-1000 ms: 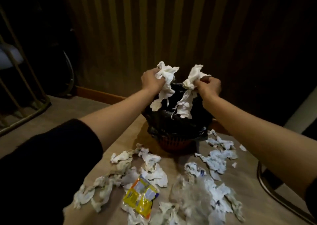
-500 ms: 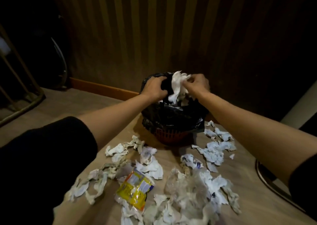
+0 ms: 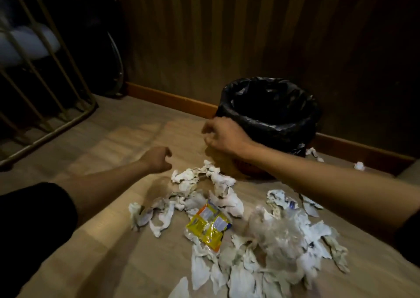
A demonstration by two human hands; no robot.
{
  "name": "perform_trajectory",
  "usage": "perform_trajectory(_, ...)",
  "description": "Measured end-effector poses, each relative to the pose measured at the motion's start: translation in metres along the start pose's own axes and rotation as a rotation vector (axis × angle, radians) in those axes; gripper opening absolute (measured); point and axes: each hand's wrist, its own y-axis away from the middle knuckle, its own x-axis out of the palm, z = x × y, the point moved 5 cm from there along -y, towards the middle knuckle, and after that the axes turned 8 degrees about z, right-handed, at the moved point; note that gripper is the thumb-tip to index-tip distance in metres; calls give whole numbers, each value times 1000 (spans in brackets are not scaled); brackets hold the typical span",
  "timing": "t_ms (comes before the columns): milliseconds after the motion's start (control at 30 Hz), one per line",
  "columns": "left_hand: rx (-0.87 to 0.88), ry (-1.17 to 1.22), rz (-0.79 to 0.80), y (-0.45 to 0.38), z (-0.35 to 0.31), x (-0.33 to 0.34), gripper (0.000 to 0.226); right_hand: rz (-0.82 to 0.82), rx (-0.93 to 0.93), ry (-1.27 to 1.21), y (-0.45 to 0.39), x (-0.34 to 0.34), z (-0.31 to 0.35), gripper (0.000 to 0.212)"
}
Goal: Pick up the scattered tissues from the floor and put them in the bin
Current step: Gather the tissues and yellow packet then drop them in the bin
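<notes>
The bin (image 3: pixel 268 125), lined with a black bag, stands on the floor by the wall; its inside is too dark to see into. Crumpled white tissues (image 3: pixel 200 179) lie scattered on the wooden floor in front of it, with several more near the bottom edge (image 3: pixel 238 272). My left hand (image 3: pixel 156 160) hovers low over the floor left of the tissues, fingers loosely curled and holding nothing. My right hand (image 3: pixel 223 136) is in front of the bin's left rim, above the tissues, fingers curled and apart, with nothing in it.
A yellow plastic wrapper (image 3: pixel 208 226) and a clear crumpled plastic bag (image 3: pixel 275 234) lie among the tissues. A couple of tissue scraps (image 3: pixel 359 166) sit right of the bin by the skirting board. A metal rack (image 3: pixel 45 88) stands at the far left.
Both hands held tissues over the bin, let them go into it, and have drawn back towards the floor, the left hand moving left and down. The view has tilted down.
</notes>
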Motion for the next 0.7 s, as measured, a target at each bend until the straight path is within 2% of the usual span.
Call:
perform_trajectory(100, -52, -104, 179, -6, 41, 43, 79, 187, -3, 48, -14, 61, -5, 35)
perform_trajectory(167, 9, -177, 275, -8, 52, 67, 95, 353, 46, 100, -23, 97, -23, 47)
perform_trajectory(267, 115, -272, 405, -6, 63, 97, 118, 730, 140, 268, -21, 149, -60, 93)
perform_trajectory(333, 93, -309, 493, -6, 75, 115, 136, 964, 208, 283, -5, 179, -85, 124)
perform_trajectory(367, 81, -320, 516, -3, 79, 122, 144, 1027, 210, 275, 3, 191, -93, 133)
perform_trajectory(400, 77, -327, 513, -1, 84, 128, 148, 1037, 183, 272, 9, 201, -98, 139)
perform_trajectory(467, 130, -287, 446, 1, 86, 135, 139, 974, 113, 296, 11, 212, -103, 139)
perform_trajectory(567, 247, -167, 341, -5, 89, 136, 130, 829, 73, 261, -1, 220, -106, 120)
perform_trajectory(700, 305, -16, 306, -15, 90, 135, 131, 760, 92, 251, -14, 232, -104, 109)
